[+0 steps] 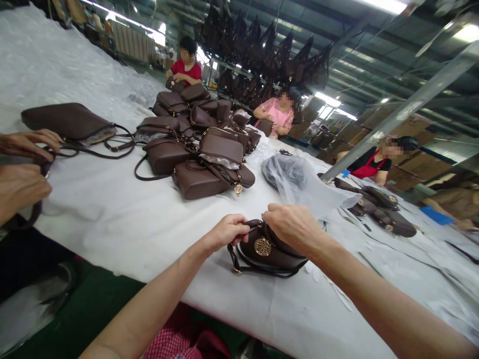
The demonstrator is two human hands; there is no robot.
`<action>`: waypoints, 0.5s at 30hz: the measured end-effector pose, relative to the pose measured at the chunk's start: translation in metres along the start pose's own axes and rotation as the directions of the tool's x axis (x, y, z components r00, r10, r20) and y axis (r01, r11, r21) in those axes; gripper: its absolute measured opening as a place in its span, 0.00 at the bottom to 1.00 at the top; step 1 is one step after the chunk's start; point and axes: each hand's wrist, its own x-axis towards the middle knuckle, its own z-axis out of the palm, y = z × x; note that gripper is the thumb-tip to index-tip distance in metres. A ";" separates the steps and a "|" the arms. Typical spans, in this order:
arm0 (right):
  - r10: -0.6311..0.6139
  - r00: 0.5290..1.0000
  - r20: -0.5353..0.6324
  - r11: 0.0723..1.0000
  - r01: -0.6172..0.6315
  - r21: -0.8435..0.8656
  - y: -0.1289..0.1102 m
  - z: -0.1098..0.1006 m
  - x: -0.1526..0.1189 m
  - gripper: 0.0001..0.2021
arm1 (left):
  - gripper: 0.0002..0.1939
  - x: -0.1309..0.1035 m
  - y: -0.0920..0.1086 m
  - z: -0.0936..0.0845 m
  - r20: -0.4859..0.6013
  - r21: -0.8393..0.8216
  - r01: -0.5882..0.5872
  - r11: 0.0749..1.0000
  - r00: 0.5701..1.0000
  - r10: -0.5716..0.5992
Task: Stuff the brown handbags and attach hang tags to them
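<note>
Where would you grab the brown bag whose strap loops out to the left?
I'd take the strap of that brown bag at its loop, coming from the left, near side. The loop curves out over the white sheet, leaving finger room, whereas other bags crowd the body's right and far sides.

Single head-worn view, facing forward and down over a white table [157, 224].

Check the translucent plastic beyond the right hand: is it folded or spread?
Spread: the plastic fans out, loose and wrinkled. A dark shape shows through; inside or underneath, I cannot tell.
</note>
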 end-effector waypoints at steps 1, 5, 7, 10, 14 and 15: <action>-0.004 1.000 0.003 1.000 0.004 0.004 0.001 0.001 0.001 0.11 | 0.07 -0.001 0.003 0.001 0.000 -0.004 0.005 1.000 1.000 -0.005; -0.021 1.000 0.010 1.000 0.021 0.007 0.005 0.002 0.004 0.11 | 0.06 -0.001 0.016 0.002 -0.013 0.011 0.003 1.000 1.000 -0.003; -0.027 0.999 0.022 0.999 0.027 0.024 0.006 0.004 0.007 0.11 | 0.06 0.000 0.022 0.003 -0.019 0.044 -0.009 0.999 1.000 0.010; -0.022 1.000 0.018 0.998 0.021 0.066 0.008 0.009 0.012 0.11 | 0.05 0.003 0.032 0.003 0.001 0.101 -0.017 0.995 1.000 0.017; -0.050 0.999 -0.008 0.980 0.051 0.193 0.016 0.012 0.020 0.10 | 0.06 0.005 0.042 0.002 0.039 0.154 -0.033 0.987 0.999 0.027; -0.077 0.997 -0.007 0.968 0.077 0.240 0.018 0.011 0.021 0.11 | 0.06 0.005 0.043 0.002 0.042 0.153 -0.033 0.988 0.999 0.027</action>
